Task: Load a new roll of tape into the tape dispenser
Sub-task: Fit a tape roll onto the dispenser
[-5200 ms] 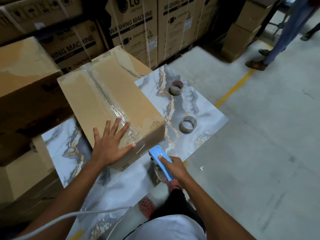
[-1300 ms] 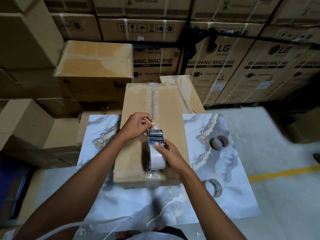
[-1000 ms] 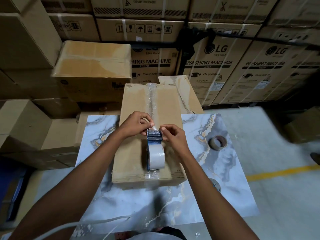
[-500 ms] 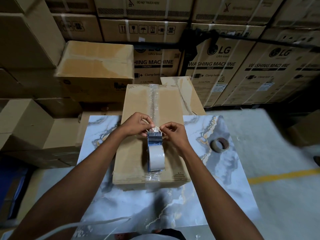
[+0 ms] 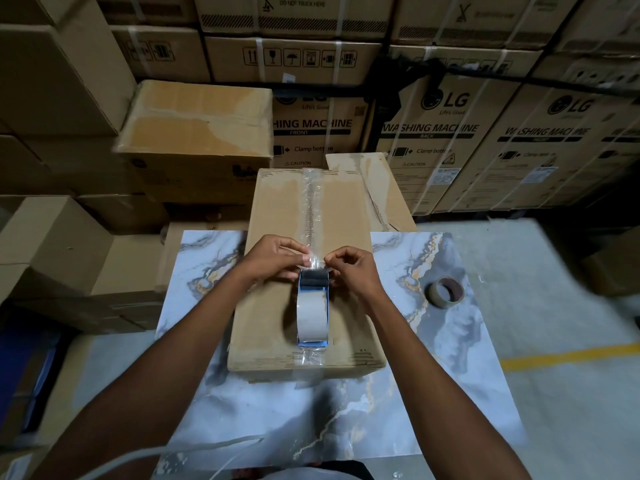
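Our left hand (image 5: 273, 259) pinches one corner of the clear tape end (image 5: 316, 262), and our right hand (image 5: 351, 268) pinches the other, both grips narrow and level. Just nearer us, the tape dispenser (image 5: 313, 308) stands on the cardboard box (image 5: 270, 306) on the counter (image 5: 450, 358), roll already seated, its long axis running toward us, so the end likely pulls straight away.

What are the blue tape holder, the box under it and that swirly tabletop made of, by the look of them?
The tape dispenser looks like glossy blue plastic, going by its even colour and sheen. The box is plain brown cardboard, matte, with printed marks and clear tape along its seam. The table shows grey and gold marble veining with a soft shine; whether real stone or a printed laminate cannot be told.
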### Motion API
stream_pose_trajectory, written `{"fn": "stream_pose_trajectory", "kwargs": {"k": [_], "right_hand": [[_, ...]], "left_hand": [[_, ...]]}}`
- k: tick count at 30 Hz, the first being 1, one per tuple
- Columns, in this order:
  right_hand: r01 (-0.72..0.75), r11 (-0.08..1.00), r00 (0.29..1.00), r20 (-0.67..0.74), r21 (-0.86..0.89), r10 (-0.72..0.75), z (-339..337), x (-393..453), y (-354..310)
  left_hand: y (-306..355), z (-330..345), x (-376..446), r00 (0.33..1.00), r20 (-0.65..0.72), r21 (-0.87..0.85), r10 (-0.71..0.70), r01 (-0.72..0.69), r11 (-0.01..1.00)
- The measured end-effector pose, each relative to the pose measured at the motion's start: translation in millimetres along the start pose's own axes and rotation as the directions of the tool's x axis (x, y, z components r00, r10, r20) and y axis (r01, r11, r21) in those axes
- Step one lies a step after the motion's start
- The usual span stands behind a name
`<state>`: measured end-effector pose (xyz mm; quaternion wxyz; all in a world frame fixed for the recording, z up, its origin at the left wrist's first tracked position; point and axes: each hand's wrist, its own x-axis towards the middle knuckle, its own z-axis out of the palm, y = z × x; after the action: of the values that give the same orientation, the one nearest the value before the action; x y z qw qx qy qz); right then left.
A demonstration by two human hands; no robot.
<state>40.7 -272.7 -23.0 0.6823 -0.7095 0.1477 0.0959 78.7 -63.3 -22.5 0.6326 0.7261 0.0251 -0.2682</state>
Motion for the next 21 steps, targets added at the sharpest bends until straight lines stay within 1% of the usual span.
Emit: {"fn": "stream_pose_trajectory", "kwargs": {"k": [3,6,11,15,21], "right_hand": [[-0.004,1.0,1.0,-0.007,-0.019,0.004,1,2,1],[-0.014,1.0,1.0,-0.009,-0.004,0.014,2,4,3],[-0.072,0.994,0.997,-0.004,0.087,0.072,4,8,0],[-0.099,0.991,0.995,-0.01,0.088,0.1,2,9,-4],[-0.047,0.998,0.999,-0.004,0.048,0.048,0,12,-3]], "left_hand": [[-9,7,1,0.995,-0.093,-0.014,0.029,-0.03,0.999],[-12,11,1,0.989,-0.144,-0.027,0.035,-0.04,0.999],[-10,14,3,0.986,-0.162,-0.008,0.035,-0.037,0.999],[-8,16,7,0.982,-0.186,0.001,0.028,-0.029,1.0],[-12,22,10,0.972,-0.22,-0.039,0.083,-0.093,0.995]]}}
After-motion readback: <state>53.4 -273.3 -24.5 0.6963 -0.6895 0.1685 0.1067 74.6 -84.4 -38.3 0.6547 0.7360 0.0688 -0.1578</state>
